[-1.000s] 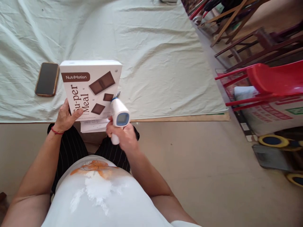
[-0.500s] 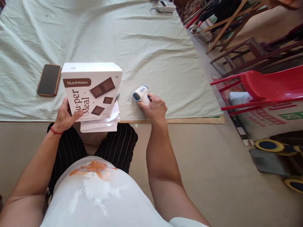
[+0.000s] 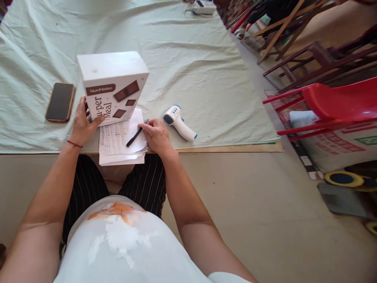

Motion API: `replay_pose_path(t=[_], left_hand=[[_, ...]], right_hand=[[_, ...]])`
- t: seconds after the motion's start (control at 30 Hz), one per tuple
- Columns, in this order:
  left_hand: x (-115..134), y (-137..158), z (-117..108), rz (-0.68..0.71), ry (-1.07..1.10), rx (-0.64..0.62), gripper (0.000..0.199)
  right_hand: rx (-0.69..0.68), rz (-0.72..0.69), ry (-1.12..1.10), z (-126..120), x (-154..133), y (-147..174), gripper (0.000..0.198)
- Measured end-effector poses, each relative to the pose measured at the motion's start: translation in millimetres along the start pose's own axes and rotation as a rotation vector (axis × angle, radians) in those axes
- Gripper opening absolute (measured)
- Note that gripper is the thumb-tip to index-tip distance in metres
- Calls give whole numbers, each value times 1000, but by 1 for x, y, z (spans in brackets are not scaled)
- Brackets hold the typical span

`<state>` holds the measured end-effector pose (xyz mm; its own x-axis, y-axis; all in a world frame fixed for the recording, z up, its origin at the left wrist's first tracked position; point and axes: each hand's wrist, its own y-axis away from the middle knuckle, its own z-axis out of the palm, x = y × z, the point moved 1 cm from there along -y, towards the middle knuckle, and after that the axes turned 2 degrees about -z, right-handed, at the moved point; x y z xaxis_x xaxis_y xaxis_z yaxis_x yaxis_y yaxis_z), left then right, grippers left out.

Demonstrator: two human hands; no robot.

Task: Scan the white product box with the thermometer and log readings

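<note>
While both forearms reach forward to the near edge of the table (image 3: pixel 235 147), the left hand (image 3: pixel 83 125) angles up at the lower left of a white box (image 3: pixel 113 84), a red cord (image 3: pixel 74 144) around its wrist, and the right hand (image 3: pixel 156 134) lies low at the right edge of a stack of papers (image 3: pixel 113 138), its back upward and its fingers pointing left. A phone (image 3: pixel 60 102) lies to the left of the box, apart from it. Just right of the right hand, a white and blue thermometer gun (image 3: pixel 182 125) rests on the cloth (image 3: pixel 206 78). Farther back sits a small white device (image 3: pixel 205 7), and a red chair (image 3: pixel 335 104) stands off to the right. The box, tilted, hides the back part of the papers; whether its base touches them cannot be told. The left hand's grip is closed on the box, thumb on the printed front, while the right hand's grip pinches a black pen (image 3: pixel 134 138) between thumb and fingers, the pen slanting across the papers
</note>
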<state>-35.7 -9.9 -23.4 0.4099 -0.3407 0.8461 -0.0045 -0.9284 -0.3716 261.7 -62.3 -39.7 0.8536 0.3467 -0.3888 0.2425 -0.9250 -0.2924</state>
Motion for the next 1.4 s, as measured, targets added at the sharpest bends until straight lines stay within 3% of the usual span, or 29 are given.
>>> replay_pose_path(t=[0.07, 0.13, 0.2, 0.27, 0.33, 0.4, 0.47, 0.57, 0.67, 0.77, 0.87, 0.97, 1.17, 1.4], left_hand=[[-5, 8, 1, -21, -35, 14, 68], [-3, 23, 0, -55, -99, 110, 66], [7, 40, -2, -79, -178, 245, 61], [21, 56, 0, -58, -257, 279, 45], [36, 68, 5, 31, -323, 130, 26], [46, 75, 13, 129, -360, -73, 19], [52, 78, 20, 176, -393, -218, 24], [55, 79, 26, 183, -509, -319, 34], [59, 79, 27, 190, -617, -366, 39], [63, 78, 26, 162, -633, -391, 41], [64, 78, 24, 127, -597, -416, 44], [64, 78, 24, 124, -576, -424, 42], [61, 80, 25, 153, -563, -393, 35], [61, 79, 26, 167, -548, -386, 36]], right_hand=[[-17, -16, 2, -5, 1, 5, 35], [-41, -40, 8, -13, 3, 11, 32], [-83, -51, 33, -20, 4, 18, 27], [-105, -39, 69, -26, 6, 23, 23], [-45, -9, 67, -31, 5, 27, 19], [111, 44, -18, -36, -2, 29, 17], [314, 127, -205, -38, -18, 30, 16], [518, 218, -641, -32, -59, 29, 14], [423, 197, -1045, -14, -102, 24, 13], [308, 286, -1225, 5, -119, 16, 16], [269, 416, -1149, 14, -107, 13, 17], [216, 451, -988, 11, -89, 20, 14], [293, 376, -799, 7, -81, 44, 12], [213, 273, -738, 15, -82, 44, 12]])
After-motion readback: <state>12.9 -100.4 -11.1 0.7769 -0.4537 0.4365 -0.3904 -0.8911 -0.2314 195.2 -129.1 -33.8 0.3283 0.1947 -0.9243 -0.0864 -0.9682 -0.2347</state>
